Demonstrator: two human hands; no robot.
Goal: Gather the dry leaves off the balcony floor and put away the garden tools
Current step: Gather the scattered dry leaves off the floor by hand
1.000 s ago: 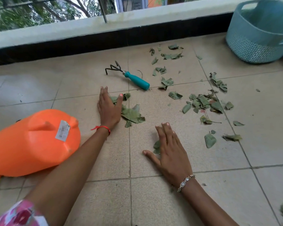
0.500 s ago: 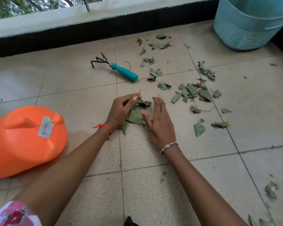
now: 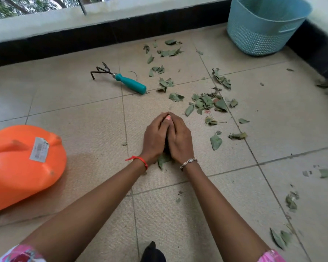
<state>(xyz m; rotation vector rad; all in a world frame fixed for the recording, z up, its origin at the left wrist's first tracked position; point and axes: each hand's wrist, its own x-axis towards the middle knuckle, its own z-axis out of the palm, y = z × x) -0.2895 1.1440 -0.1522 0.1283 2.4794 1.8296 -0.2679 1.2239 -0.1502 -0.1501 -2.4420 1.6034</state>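
A: Where are the hands?
B: Low on the tiled floor (image 3: 83, 129), in the middle of the view. The left hand (image 3: 154, 138) and right hand (image 3: 180, 139) are cupped against each other, fingertips meeting on the far side, curled round the gathered leaves (image 3: 163, 160). One leaf pokes out between the wrists and lies on the tile.
A: And the other leaves?
B: The loose leaves (image 3: 206, 103) lie scattered beyond the hands and to their right, up toward the blue basket (image 3: 254, 35), which stands upright in the far right corner. A few more lie near the right forearm.
A: The tools?
B: The hand rake (image 3: 130, 83), with a teal handle and dark prongs, lies flat on the floor beyond the hands, apart from them. The orange watering can (image 3: 21, 167) lies on its side at the left, well apart from the rake
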